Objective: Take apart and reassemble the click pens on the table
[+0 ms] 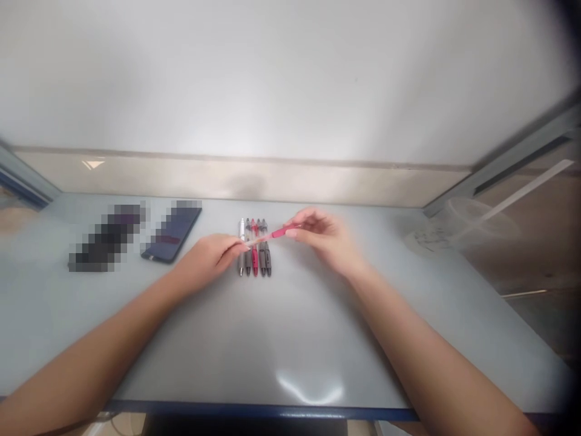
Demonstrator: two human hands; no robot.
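Note:
Between my two hands a red pen point(282, 231) is held up at a slant, over the desk. My right hand point(323, 235) pinches its red end, and the fingers of my left hand point(216, 254) are closed on its clear end. Beneath it several pens lie side by side on the desk: a white and grey pen point(241, 266) at the left, a red pen lying flat point(255, 263) near the middle, and dark pens point(267, 266) around it. The held pen and my left fingertips cover part of the row.
A dark smartphone point(171, 236) lies left of the pens, partly blurred out, beside a dark pixelated object point(104, 242). At the right a clear plastic cup point(454, 227) holds a white straw point(526, 189). The grey desk point(218, 357) meets a wall panel point(318, 181) at the back.

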